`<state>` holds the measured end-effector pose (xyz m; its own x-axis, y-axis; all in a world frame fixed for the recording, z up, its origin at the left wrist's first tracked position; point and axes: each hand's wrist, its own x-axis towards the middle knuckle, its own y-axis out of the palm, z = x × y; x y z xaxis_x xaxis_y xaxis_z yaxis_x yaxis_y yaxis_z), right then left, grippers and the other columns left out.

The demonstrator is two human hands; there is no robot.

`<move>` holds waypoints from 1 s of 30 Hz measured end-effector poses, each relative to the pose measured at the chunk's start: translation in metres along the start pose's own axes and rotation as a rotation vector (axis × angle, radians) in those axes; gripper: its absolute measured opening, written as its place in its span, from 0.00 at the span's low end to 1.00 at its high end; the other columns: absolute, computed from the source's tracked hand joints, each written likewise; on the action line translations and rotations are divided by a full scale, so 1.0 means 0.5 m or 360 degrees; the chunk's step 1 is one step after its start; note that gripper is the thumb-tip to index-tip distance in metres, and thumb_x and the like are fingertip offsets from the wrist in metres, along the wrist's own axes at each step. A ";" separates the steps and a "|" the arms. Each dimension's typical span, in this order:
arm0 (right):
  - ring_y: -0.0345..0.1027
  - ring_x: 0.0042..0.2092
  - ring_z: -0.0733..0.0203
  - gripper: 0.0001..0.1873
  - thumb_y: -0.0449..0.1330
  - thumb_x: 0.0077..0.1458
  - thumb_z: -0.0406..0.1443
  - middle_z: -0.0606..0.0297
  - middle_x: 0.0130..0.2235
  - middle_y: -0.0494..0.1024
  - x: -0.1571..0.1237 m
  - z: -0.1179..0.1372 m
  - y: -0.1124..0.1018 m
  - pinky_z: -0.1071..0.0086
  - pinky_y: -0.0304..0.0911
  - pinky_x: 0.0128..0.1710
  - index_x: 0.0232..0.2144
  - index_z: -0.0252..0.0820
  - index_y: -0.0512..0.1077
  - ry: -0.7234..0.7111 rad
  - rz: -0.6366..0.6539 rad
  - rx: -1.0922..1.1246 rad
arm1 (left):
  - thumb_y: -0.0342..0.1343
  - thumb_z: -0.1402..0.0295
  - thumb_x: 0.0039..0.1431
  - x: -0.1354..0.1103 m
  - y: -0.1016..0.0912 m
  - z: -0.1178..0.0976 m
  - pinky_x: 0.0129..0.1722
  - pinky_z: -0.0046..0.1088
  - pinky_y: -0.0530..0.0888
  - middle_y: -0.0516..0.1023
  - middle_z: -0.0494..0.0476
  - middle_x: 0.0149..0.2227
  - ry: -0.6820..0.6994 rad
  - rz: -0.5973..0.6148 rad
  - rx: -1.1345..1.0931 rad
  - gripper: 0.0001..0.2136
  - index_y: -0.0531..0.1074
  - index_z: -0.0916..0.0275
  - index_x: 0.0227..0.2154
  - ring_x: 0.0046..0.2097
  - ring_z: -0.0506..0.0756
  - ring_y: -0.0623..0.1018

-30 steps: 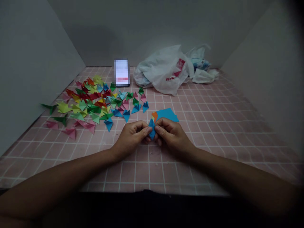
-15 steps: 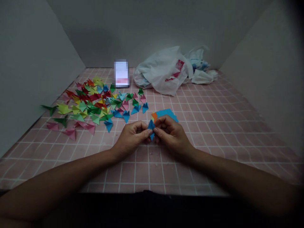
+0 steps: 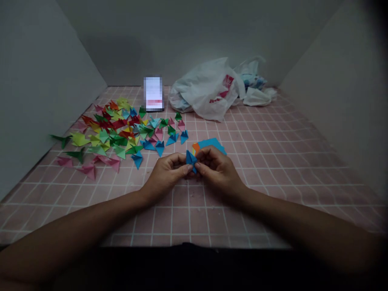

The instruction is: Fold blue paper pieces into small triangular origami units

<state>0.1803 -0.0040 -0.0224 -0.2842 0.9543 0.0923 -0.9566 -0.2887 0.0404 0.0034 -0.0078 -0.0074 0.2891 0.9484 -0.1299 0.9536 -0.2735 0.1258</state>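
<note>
A small blue piece of folded origami paper (image 3: 190,158) is pinched between both hands, its narrow point upward. My left hand (image 3: 169,169) grips its lower left side with thumb and fingers. From the right, my right hand (image 3: 218,167) presses its thumb against the lower part, with the fingers curled behind. Just beyond the right hand lie flat blue paper sheets (image 3: 214,144), partly covered by that hand, with an orange sheet (image 3: 195,148) at their left edge. To the left spreads a pile of folded paper cranes (image 3: 118,135) in several colours.
A lit phone (image 3: 153,93) with a blurred screen stands at the back. Beside it lies a crumpled white plastic bag (image 3: 209,89) with red print, and another bag (image 3: 254,81) behind. Walls enclose the table's back and sides; a pink checked cloth (image 3: 273,169) covers it.
The folded blue paper has tilted, its tip now leaning left and more of its face showing. Both hands keep their pinch, nearly in place. The whole view has shifted slightly.
</note>
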 end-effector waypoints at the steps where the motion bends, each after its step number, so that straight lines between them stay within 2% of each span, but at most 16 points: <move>1: 0.67 0.33 0.63 0.08 0.64 0.55 0.36 0.68 0.33 0.71 -0.001 0.000 0.000 0.68 0.65 0.32 0.35 0.45 0.67 -0.0004 0.0002 -0.0020 | 0.67 0.65 0.52 -0.001 0.000 -0.002 0.35 0.27 0.76 0.79 0.52 0.29 -0.0002 -0.0003 0.0012 0.08 0.77 0.65 0.30 0.32 0.50 0.78; 5: 0.68 0.34 0.63 0.06 0.63 0.57 0.37 0.67 0.33 0.73 -0.003 -0.001 -0.002 0.66 0.64 0.34 0.34 0.43 0.69 -0.0007 0.0009 -0.0118 | 0.65 0.66 0.53 -0.002 0.001 -0.005 0.35 0.27 0.76 0.78 0.52 0.27 -0.0040 0.0056 0.0050 0.07 0.76 0.65 0.28 0.31 0.50 0.78; 8: 0.67 0.31 0.65 0.06 0.63 0.58 0.37 0.68 0.32 0.73 -0.003 0.000 -0.002 0.67 0.63 0.32 0.33 0.43 0.69 0.0066 0.0038 -0.0049 | 0.64 0.66 0.54 -0.002 0.001 -0.003 0.35 0.26 0.77 0.78 0.51 0.28 -0.0004 0.0091 0.0076 0.07 0.75 0.65 0.29 0.31 0.50 0.78; 12: 0.64 0.27 0.67 0.07 0.64 0.57 0.38 0.71 0.29 0.70 -0.001 0.006 -0.002 0.69 0.61 0.28 0.32 0.43 0.69 0.0122 0.0064 -0.0004 | 0.62 0.64 0.59 -0.001 -0.001 -0.004 0.34 0.25 0.76 0.77 0.51 0.29 0.0138 0.0029 0.0221 0.08 0.74 0.64 0.30 0.31 0.50 0.78; 17: 0.65 0.28 0.66 0.09 0.64 0.58 0.40 0.71 0.28 0.72 -0.004 0.019 -0.006 0.69 0.61 0.29 0.34 0.42 0.70 0.0112 0.0161 0.0029 | 0.59 0.65 0.61 -0.003 -0.004 -0.009 0.34 0.25 0.75 0.75 0.50 0.26 0.0239 -0.0057 0.0363 0.09 0.73 0.63 0.28 0.30 0.49 0.76; 22: 0.61 0.24 0.67 0.11 0.59 0.63 0.40 0.73 0.22 0.68 -0.004 0.018 -0.007 0.70 0.57 0.27 0.30 0.43 0.67 0.0131 0.0145 -0.0072 | 0.59 0.64 0.62 -0.004 -0.004 -0.006 0.34 0.25 0.73 0.76 0.51 0.27 0.0228 0.0066 0.0352 0.09 0.74 0.63 0.28 0.30 0.50 0.76; 25: 0.62 0.25 0.67 0.10 0.58 0.63 0.37 0.71 0.24 0.68 -0.003 0.013 -0.007 0.70 0.57 0.27 0.29 0.42 0.67 -0.0028 0.0144 -0.0325 | 0.62 0.63 0.60 -0.003 -0.004 -0.002 0.32 0.24 0.72 0.75 0.49 0.27 0.0199 0.0021 0.0256 0.09 0.73 0.64 0.30 0.30 0.49 0.75; 30: 0.60 0.28 0.66 0.11 0.57 0.61 0.31 0.69 0.26 0.69 -0.003 0.010 -0.006 0.70 0.55 0.29 0.25 0.42 0.65 -0.0566 0.0097 -0.0857 | 0.62 0.63 0.60 -0.002 -0.005 0.000 0.30 0.22 0.69 0.73 0.49 0.26 0.0233 -0.0027 0.0288 0.10 0.75 0.65 0.27 0.29 0.48 0.72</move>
<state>0.1840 -0.0049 -0.0178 -0.3886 0.8269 0.4065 -0.8644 -0.1744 -0.4715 0.0009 -0.0081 -0.0078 0.2705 0.9626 0.0155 0.9615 -0.2693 -0.0556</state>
